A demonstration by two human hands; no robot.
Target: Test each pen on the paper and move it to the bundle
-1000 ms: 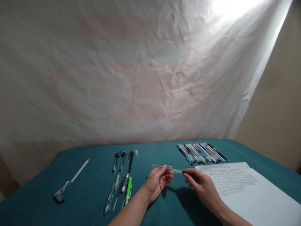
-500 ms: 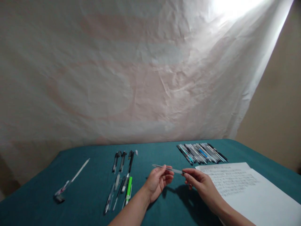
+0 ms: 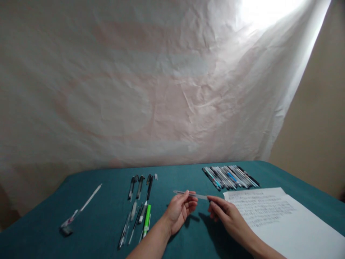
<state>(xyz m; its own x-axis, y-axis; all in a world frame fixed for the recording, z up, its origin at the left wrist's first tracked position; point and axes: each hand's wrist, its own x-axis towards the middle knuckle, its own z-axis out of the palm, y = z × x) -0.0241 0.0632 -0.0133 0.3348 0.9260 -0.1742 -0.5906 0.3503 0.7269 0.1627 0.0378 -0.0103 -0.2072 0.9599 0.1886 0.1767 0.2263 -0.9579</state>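
Observation:
A slim clear pen (image 3: pixel 201 196) is held nearly level above the table, spanning both my hands. My left hand (image 3: pixel 180 211) pinches it between thumb and fingers near its left part, palm turned up. At the other end, my right hand (image 3: pixel 225 212) has its thumb and fingertips closed on a small dark end piece, which they mostly hide. Whether that piece is joined to the barrel or slightly apart, I cannot tell. Left of my left forearm lie a green highlighter (image 3: pixel 147 219) and several pens and pen parts (image 3: pixel 140 214).
A row of several pens (image 3: pixel 230 177) lies at the back right. Handwritten paper sheets (image 3: pixel 291 226) cover the right front. On the left are a white stick-like piece (image 3: pixel 91 197) and a dark-ended item (image 3: pixel 66 230). Black pens and caps (image 3: pixel 140 187) stand grouped at centre left.
Both hands keep their hold on the pen, shifting only slightly left. The view has tilted a little; the things on the table lie as before.

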